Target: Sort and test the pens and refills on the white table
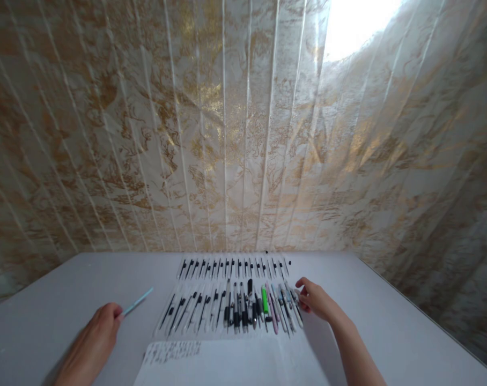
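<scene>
My left hand [102, 328] is closed around one end of a light blue pen [138, 302], to the left of the rows of pens. At the right end of the nearer row, my right hand [312, 298] has its fingers curled by the last pens; whether it grips one is too small to tell. That nearer row holds several clear pens with black parts [197, 312], a bright green marker [264, 300], a pink pen [272, 310] and other dark pens. Behind it lies a second row of slim clear pens with black parts [227, 267].
A paper sheet [235, 362] with handwriting at its upper left lies in front of the pens on the white table [388, 321]. A small black piece [289, 262] is at the far row's right end. Patterned gold and white curtain [227, 134] hangs behind.
</scene>
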Demonstrator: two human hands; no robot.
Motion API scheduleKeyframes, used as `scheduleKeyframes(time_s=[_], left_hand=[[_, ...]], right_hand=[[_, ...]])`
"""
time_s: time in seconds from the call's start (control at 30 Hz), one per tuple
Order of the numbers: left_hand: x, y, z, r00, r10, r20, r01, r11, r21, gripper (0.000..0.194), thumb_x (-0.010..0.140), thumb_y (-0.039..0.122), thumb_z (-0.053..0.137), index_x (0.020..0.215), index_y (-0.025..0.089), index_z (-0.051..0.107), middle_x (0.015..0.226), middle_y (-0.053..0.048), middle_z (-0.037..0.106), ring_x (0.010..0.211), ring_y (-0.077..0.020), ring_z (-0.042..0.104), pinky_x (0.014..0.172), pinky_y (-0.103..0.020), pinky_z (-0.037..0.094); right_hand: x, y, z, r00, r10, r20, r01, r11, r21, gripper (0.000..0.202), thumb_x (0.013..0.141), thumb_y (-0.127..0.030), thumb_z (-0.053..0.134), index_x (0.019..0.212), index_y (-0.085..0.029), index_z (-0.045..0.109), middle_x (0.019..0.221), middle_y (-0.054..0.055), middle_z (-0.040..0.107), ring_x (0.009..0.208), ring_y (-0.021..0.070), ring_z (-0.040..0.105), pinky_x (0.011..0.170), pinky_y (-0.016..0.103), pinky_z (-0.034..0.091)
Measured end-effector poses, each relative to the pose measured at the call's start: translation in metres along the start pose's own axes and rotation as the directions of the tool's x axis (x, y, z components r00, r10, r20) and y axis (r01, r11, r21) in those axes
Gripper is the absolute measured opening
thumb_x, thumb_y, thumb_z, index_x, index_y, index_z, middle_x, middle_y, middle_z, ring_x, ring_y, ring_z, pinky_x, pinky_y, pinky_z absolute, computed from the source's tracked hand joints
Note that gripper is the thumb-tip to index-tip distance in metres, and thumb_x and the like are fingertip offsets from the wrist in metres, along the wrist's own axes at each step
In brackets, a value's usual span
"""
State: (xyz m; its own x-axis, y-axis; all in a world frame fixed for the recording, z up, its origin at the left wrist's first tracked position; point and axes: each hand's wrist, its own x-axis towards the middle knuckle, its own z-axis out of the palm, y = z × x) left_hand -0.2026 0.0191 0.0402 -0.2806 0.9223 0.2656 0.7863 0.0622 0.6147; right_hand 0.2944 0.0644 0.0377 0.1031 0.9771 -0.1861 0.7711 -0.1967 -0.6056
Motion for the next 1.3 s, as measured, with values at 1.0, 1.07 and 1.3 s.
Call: scheduleKeyframes(time_s=[1.0, 1.07, 1.3], left_hand=[[-0.038, 0.193, 0.047, 0.811, 0.554, 0.187, -0.528, 0.832, -0.172, 0.015, 0.091, 0.030, 0.048, 0.079, 0.023, 0.054, 0.081, 0.004, 0.060, 0.068, -0.0126, 0.058, 0.061, -0.022, 0.037], [-0.040, 0.192, 0.046, 0.794, 0.583, 0.172, -0.564, 0.812, -0.152, 0.016, 0.093, 0.031, 0.045, 0.083, 0.024, 0.055, 0.083, 0.003, 0.060, 0.071, -0.0131, 0.060, 0.062, -0.022, 0.037], [-0.039, 0.193, 0.044, 0.766, 0.592, 0.252, -0.592, 0.802, -0.086, 0.032, 0.097, 0.035, 0.032, 0.080, 0.023, 0.056, 0.080, 0.002, 0.060, 0.070, -0.0140, 0.061, 0.059, -0.023, 0.036]], right_hand=[[-0.062, -0.123, 0.008, 0.948, -0.285, -0.143, 0.269, 0.472, 0.840, 0.043, 0.079, -0.059, 0.058, 0.074, -0.017, 0.057, 0.044, -0.006, 0.047, 0.036, 0.0062, 0.035, 0.036, 0.019, 0.023], [-0.060, -0.119, 0.005, 0.953, -0.266, -0.142, 0.281, 0.614, 0.737, 0.052, 0.079, -0.065, 0.051, 0.061, -0.016, 0.054, 0.040, -0.006, 0.041, 0.035, 0.0059, 0.030, 0.038, 0.021, 0.019], [-0.061, -0.106, -0.017, 0.905, -0.425, -0.036, 0.392, 0.795, 0.462, 0.051, 0.081, -0.063, 0.049, 0.054, -0.020, 0.041, 0.050, -0.006, 0.034, 0.047, 0.0084, 0.028, 0.046, 0.023, 0.022]])
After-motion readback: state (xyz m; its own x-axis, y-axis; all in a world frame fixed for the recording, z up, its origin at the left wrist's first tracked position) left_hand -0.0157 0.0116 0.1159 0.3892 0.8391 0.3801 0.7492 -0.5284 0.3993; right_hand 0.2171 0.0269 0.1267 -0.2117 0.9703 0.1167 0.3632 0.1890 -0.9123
